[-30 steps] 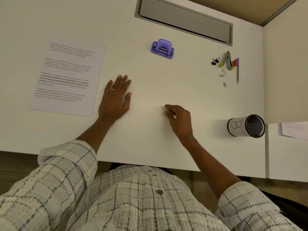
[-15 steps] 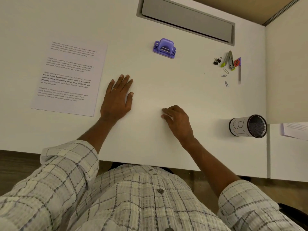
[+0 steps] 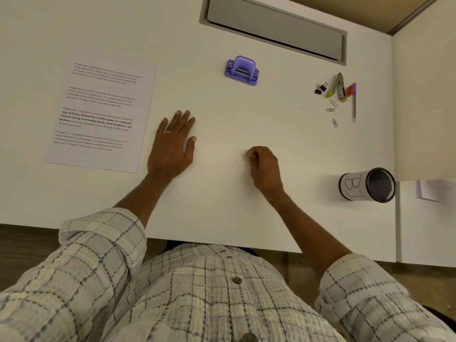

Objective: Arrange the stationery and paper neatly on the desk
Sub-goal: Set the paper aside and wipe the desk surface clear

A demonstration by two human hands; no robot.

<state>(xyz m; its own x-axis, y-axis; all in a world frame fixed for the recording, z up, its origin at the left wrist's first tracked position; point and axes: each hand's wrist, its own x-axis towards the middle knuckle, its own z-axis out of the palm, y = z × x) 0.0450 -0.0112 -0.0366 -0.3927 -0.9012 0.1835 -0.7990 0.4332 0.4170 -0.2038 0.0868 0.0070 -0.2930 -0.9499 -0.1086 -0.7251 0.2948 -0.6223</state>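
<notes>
A printed sheet of paper (image 3: pixel 98 117) lies flat at the left of the white desk (image 3: pixel 246 119). A purple hole punch (image 3: pixel 241 70) stands at the back centre. At the right lie two black binder clips (image 3: pixel 320 88), a green-tipped stapler (image 3: pixel 339 87), a purple pencil (image 3: pixel 354 102) with a red sharpener (image 3: pixel 349 90), and three paper clips (image 3: pixel 332 110). A mesh pen cup (image 3: pixel 367 185) labelled "B1" lies on its side. My left hand (image 3: pixel 172 144) rests flat on the desk beside the sheet. My right hand (image 3: pixel 264 166) rests with fingers curled, holding nothing visible.
A grey cable tray lid (image 3: pixel 274 30) is set into the back of the desk. A partition wall (image 3: pixel 424 95) closes the right side, and more paper (image 3: pixel 436 191) lies on the adjoining desk. The desk's front edge runs just before my shirt.
My right hand's fingers have curled in under the palm into a loose fist. My left hand has stayed flat in place.
</notes>
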